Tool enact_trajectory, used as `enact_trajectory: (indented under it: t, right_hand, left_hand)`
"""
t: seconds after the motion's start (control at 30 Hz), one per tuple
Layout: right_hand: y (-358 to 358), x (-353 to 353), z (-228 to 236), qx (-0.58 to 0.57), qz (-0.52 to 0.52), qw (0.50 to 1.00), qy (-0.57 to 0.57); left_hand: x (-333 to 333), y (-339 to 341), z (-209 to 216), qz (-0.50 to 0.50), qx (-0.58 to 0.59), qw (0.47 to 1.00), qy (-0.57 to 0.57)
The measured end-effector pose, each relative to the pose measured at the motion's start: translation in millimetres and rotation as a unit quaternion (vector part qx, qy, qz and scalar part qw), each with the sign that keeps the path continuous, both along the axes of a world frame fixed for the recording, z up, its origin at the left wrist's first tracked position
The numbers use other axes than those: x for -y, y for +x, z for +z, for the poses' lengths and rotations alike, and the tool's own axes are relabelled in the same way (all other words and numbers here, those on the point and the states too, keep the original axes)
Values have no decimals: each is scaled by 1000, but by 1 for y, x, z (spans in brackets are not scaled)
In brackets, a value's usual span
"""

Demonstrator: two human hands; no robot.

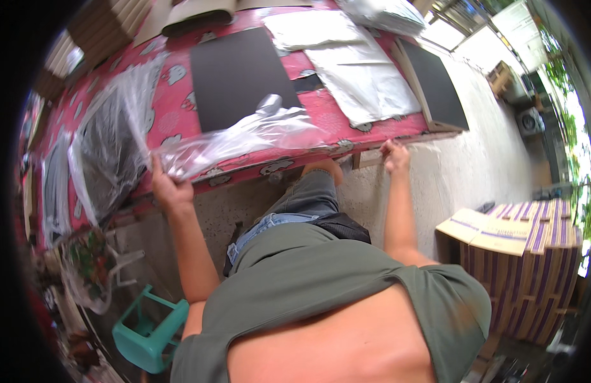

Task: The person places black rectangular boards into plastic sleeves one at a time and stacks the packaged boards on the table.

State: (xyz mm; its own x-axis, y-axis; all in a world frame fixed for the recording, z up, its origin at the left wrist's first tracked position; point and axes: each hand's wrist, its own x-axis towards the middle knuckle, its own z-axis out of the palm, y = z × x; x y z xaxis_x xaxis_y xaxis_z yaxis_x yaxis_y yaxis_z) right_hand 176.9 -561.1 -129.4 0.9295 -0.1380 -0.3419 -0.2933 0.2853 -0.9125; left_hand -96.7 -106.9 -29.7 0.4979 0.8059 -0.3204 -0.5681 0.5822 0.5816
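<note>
My left hand [171, 185] is closed on the edge of a clear plastic bag [250, 135] at the table's front edge. The bag stretches right from that hand, crumpled, over the near end of a flat black panel [238, 73]. My right hand [395, 156] is just off the front edge, further right; its fingers are curled, and whatever may be in them is too small to make out. White plastic bags [365, 76] lie flat beyond it. To my left, dark panels in clear plastic [113, 127] lie on the table.
The table has a pink patterned cover [174, 105]. Another black panel [436, 89] stands at its right end, beside a stack of plastic packs [385, 14]. Cardboard [104, 29] sits at the far left. A green stool [148, 332] and stacked cartons [519, 281] flank me.
</note>
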Motion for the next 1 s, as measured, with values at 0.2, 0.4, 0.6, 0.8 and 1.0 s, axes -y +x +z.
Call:
enact_trajectory:
  t: [0.2, 0.4, 0.6, 0.8, 1.0]
  right_hand:
    - [71, 57, 27, -52, -54, 997, 34]
    - [51, 22, 29, 29, -210, 974, -84]
    - [-74, -140, 152, 419, 302, 842, -158]
    - [-131, -222, 174, 314, 456, 822, -135]
    - [-133, -219, 179, 218, 467, 848, -123]
  left_hand:
    - [-23, -16, -42, -23, -10, 1000, -11]
    - [31, 3, -1, -37, -86, 995, 39]
    - [92, 30, 31, -271, -14, 950, 151]
    - [113, 39, 64, -144, -28, 970, 193]
    - [107, 22, 57, -18, -61, 976, 207]
